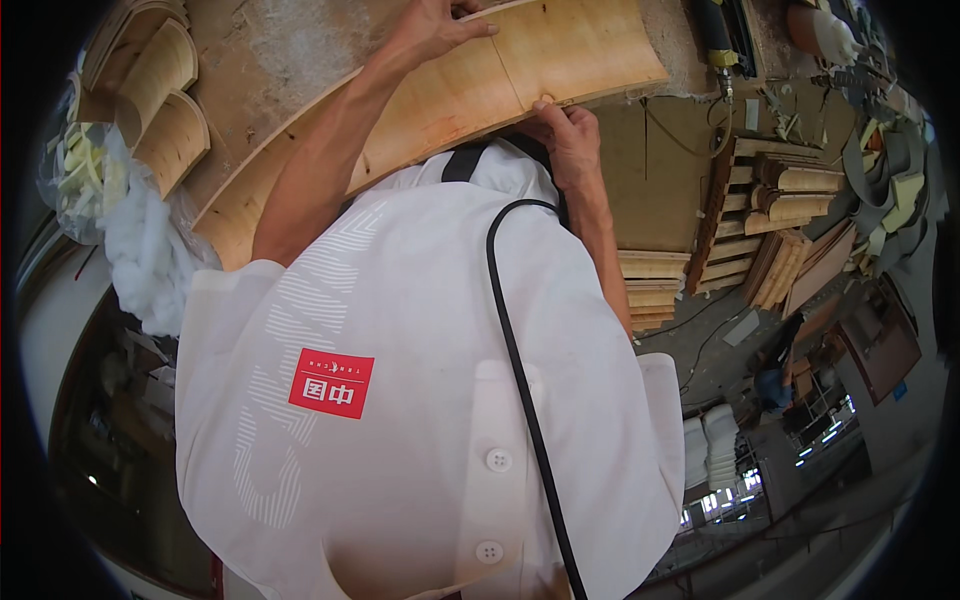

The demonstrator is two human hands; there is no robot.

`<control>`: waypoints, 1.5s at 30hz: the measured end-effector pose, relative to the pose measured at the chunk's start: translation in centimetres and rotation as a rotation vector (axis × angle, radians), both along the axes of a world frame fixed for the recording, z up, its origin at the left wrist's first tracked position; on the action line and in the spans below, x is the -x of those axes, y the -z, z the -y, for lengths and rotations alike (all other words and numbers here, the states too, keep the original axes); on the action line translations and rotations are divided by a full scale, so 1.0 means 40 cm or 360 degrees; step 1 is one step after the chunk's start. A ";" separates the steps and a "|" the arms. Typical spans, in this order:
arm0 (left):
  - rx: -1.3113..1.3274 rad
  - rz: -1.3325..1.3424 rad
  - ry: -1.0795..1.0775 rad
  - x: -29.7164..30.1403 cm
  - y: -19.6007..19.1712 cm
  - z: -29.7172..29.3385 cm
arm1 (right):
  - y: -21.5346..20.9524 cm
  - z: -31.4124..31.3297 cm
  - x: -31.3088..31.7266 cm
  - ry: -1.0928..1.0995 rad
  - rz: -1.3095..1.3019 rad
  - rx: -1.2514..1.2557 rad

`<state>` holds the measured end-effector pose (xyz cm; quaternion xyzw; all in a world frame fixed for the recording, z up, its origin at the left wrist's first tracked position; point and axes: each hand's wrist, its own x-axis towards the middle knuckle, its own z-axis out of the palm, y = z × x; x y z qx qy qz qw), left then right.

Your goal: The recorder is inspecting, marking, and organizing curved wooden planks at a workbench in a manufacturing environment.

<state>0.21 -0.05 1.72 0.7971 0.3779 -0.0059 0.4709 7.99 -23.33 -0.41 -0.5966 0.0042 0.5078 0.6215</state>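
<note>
A long, curved plywood panel (440, 100) lies across in front of me, from the lower left to the upper right. A thin dark line crosses its face between my two hands. At the far edge, my left hand (435, 30) is closed on the panel, thumb on the near side and the other fingers partly out of view. My right hand (572, 140) pinches the near edge, fingertips beside the lower end of the line. Whether those fingertips also hold something small cannot be made out. My left forearm passes over the panel.
Curved wooden pieces (165, 85) stand at the left, beside white fluffy stuffing (145, 250). A hose-fed tool (715, 40) lies at the upper right of the worktop. Stacked curved boards (790, 190) and grey strips (885, 185) are at the right. A black cable (515, 340) runs down my shirt.
</note>
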 end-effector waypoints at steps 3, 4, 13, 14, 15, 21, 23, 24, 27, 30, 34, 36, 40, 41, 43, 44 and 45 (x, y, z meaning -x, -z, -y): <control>0.0090 0.0065 0.0022 -0.003 -0.009 0.002 | 0.001 0.003 0.002 0.0033 -0.0022 -0.0042; 0.0043 0.0055 0.0044 -0.005 -0.019 0.003 | 0.002 0.002 0.002 0.0022 0.0018 -0.0001; 0.0145 0.0148 0.0077 -0.006 0.028 -0.004 | -0.005 0.001 0.011 0.0074 -0.0019 0.0015; 0.0092 0.0061 0.0080 -0.010 0.008 0.000 | -0.006 0.002 0.012 0.0088 -0.0038 0.0007; 0.0093 0.0059 0.0099 -0.014 -0.007 0.005 | -0.002 0.010 0.010 0.0106 -0.0039 0.0007; 0.0184 0.0261 0.0176 0.010 0.078 -0.016 | 0.038 0.040 0.016 -0.0029 0.0118 -0.0330; 0.0337 0.0295 0.0129 0.007 0.077 -0.015 | 0.020 0.033 0.010 -0.0206 0.0337 -0.0231; 0.0336 0.0289 0.0144 0.008 0.074 -0.012 | 0.015 0.032 0.012 -0.0190 0.0333 -0.0233; 0.0282 0.0262 0.0171 0.006 0.062 -0.014 | 0.010 0.025 0.014 -0.0213 0.0281 -0.0161; 0.0345 0.0305 0.0175 -0.002 0.071 -0.006 | 0.032 0.035 0.016 -0.0204 0.0377 -0.0140; 0.0257 0.0269 0.0164 0.004 0.088 -0.018 | 0.045 0.032 0.018 -0.0228 0.0436 -0.0094; 0.0171 0.0218 0.0162 0.007 0.105 -0.024 | 0.043 0.029 0.015 -0.0238 0.0427 -0.0086; 0.0156 0.0231 0.0164 0.010 0.104 -0.022 | 0.024 0.023 0.016 -0.0200 0.0412 -0.0100; 0.0117 0.0228 0.0175 0.011 0.103 -0.023 | 0.019 0.021 0.014 -0.0216 0.0406 -0.0099; 0.0140 0.0244 0.0174 0.009 0.098 -0.024 | 0.030 0.021 0.015 -0.0211 0.0397 -0.0113; 0.0164 0.0258 0.0184 0.006 0.093 -0.024 | 0.041 0.021 0.015 -0.0196 0.0385 -0.0126; 0.0152 0.0265 0.0167 0.005 0.090 -0.017 | 0.047 0.029 0.017 -0.0213 0.0392 -0.0137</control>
